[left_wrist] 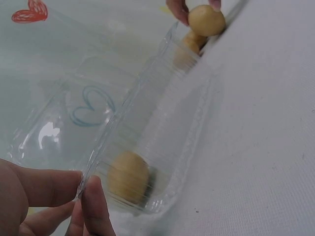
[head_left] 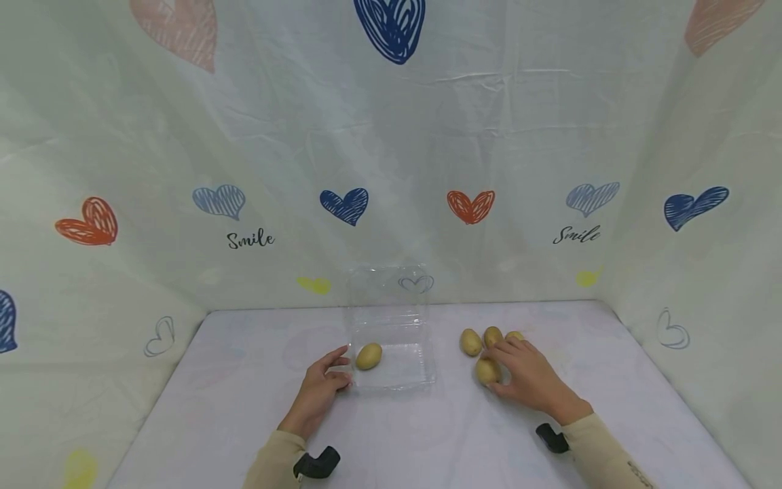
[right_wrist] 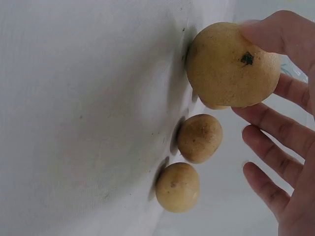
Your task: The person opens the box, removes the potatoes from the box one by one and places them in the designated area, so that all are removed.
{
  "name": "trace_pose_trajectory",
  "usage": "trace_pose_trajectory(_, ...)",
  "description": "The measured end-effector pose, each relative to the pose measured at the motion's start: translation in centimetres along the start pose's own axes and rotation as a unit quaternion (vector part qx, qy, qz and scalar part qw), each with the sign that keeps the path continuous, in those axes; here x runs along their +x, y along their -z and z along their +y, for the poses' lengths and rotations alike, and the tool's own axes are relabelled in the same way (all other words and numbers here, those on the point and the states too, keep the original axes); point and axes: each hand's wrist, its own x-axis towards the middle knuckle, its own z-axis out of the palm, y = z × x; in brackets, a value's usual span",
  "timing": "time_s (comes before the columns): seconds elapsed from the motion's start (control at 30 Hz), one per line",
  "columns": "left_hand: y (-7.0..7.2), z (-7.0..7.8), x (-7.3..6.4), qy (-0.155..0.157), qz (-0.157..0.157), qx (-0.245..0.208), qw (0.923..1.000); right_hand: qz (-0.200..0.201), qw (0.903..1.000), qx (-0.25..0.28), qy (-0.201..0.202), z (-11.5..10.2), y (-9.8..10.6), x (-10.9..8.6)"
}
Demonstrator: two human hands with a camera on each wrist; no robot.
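A clear plastic clamshell box (head_left: 403, 365) stands on the table with its lid (head_left: 385, 288) raised at the back. One potato (head_left: 369, 356) lies inside, near the left wall. My left hand (head_left: 320, 387) pinches the box's left rim between thumb and finger, as the left wrist view shows. To the right of the box, my right hand (head_left: 528, 373) holds another potato (right_wrist: 231, 66) between thumb and fingers, its other fingers spread. A small dark spot marks that potato. Several more potatoes lie just behind it, one of them (head_left: 514, 335) partly hidden by the hand.
White cloth covers the table (head_left: 208, 407). A pale curtain (head_left: 397, 136) printed with hearts rises behind the table and along both sides. Black wrist mounts (head_left: 318, 463) show beside both sleeves.
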Motion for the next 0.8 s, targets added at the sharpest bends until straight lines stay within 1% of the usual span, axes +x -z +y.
trace_pose_trajectory(0.13,0.0,0.0,0.0,0.002,0.001,0.0,1.0,-0.009,0.9998,-0.003,-0.016,-0.3,-0.1,0.1)
trace_pose_trajectory(0.43,0.0,0.0,-0.1,0.003,0.003,0.002,1.0,-0.05,0.997,-0.005,-0.059,-1.0,0.1,0.2)
trace_pose_trajectory(0.8,0.0,0.0,0.2,0.005,0.006,0.003,1.0,-0.057,0.9953,-0.02,-0.076,-1.4,0.0,0.4)
